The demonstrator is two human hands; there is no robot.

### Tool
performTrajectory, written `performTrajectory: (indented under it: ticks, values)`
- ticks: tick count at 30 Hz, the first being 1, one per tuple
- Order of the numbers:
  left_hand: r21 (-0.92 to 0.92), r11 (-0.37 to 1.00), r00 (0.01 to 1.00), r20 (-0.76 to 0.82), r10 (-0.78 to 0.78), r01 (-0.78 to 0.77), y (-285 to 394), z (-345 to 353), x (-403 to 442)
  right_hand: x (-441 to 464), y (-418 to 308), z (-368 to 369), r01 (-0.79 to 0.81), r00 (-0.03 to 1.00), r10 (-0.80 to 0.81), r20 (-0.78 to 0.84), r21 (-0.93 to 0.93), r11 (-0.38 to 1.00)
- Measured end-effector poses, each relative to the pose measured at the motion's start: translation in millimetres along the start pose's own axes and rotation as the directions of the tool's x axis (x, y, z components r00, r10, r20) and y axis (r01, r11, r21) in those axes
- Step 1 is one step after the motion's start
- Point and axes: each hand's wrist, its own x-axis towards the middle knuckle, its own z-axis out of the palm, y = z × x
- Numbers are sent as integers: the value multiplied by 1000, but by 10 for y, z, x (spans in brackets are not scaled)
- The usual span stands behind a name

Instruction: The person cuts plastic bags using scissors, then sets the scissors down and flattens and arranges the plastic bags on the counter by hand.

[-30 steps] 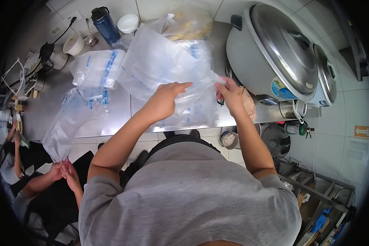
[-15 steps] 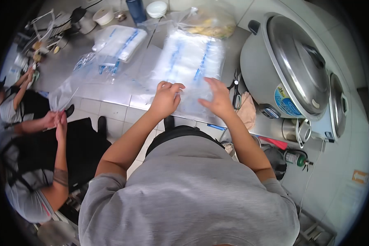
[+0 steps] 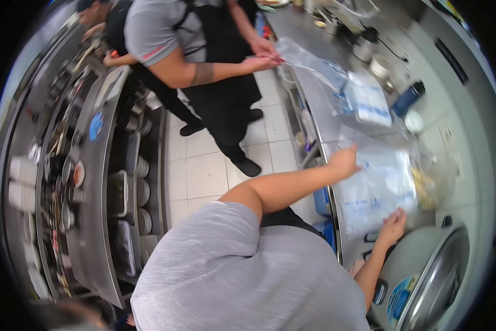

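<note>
A flat stack of clear plastic bags (image 3: pixel 376 185) with blue print lies on the steel counter in front of me. My left hand (image 3: pixel 343 163) is over the near left part of the stack, its index finger and thumb apart. At the right edge of the bags, my right hand (image 3: pixel 392 225) has its fingers drawn together on the plastic. A second folded pile of plastic bags (image 3: pixel 369 99) lies farther left on the counter. Behind the stack is a clear bag with yellowish contents (image 3: pixel 424 185).
A large pot with a metal lid (image 3: pixel 438 281) stands right of the bags. A blue bottle (image 3: pixel 408 99) and white bowl (image 3: pixel 413 121) are by the wall. To the left, a co-worker's hands (image 3: pixel 264 62) hold clear plastic. A steel shelf unit (image 3: pixel 107 220) stands across the tiled aisle (image 3: pixel 204 171).
My view has swung left, bringing the aisle and shelves into sight. My hands have moved farther apart on the bags, and the right fingers have come together at the edge.
</note>
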Motion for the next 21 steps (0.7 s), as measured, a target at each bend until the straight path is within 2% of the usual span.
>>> performTrajectory:
  ticks: [1, 2, 3, 5, 6, 7, 9, 10, 11, 13, 14, 16, 18, 19, 21]
  values:
    - [-114, 989, 992, 92, -81, 92, -17, 28, -33, -58, 96, 50, -100, 994, 94, 55, 120, 988]
    - [-223, 957, 971, 191, -143, 185, -36, 53, -65, -80, 274, 88, -123, 991, 114, 68, 143, 982]
    - [-262, 955, 984, 149, -102, 138, -68, 150, -66, -120, 220, 52, -102, 993, 94, 70, 118, 988]
    - [-360, 933, 999, 49, 11, 7, -110, 405, 11, -101, 285, -34, 85, 996, -86, -5, 198, 977]
    - [-409, 909, 996, -18, 82, -83, -104, 512, 17, -151, 232, -103, 117, 993, -113, -36, 156, 981]
    - [-402, 910, 994, -7, 109, -102, -86, 570, -6, -237, 150, -155, 144, 988, -137, -71, 118, 982]
    - [-378, 916, 990, 2, 144, -132, -148, 659, -56, -457, 327, -211, 188, 979, -196, -55, -127, 974]
    - [-378, 916, 989, 7, 145, -131, -192, 721, -88, -602, 495, -268, 222, 975, -215, 55, -285, 932]
    - [-363, 930, 993, 69, 96, -65, -195, 678, -95, -735, 650, -284, 265, 963, -214, 163, -435, 860]
    - [-335, 939, 981, 195, -16, 82, -179, 599, -158, -979, 755, -284, 395, 912, -273, 306, -482, 782]
    - [-322, 946, 986, 162, 30, 24, -218, 643, -125, -1078, 789, -287, 461, 877, -291, 382, -501, 732]
    - [-309, 948, 991, 86, 102, -71, -306, 749, -96, -1232, 814, -263, 468, 884, -300, 358, -670, 577]
    - [-317, 947, 985, 141, 104, -54, -204, 616, -47, -1262, 1065, -182, 446, 887, -328, 324, -785, 431]
    - [-323, 945, 980, 169, 106, -47, -129, 537, -34, -1253, 1082, -185, 426, 894, -332, 301, -798, 426]
    - [-359, 927, 976, 138, 168, -109, -31, 583, 57, -1229, 1018, -193, 390, 914, -314, 257, -769, 506]
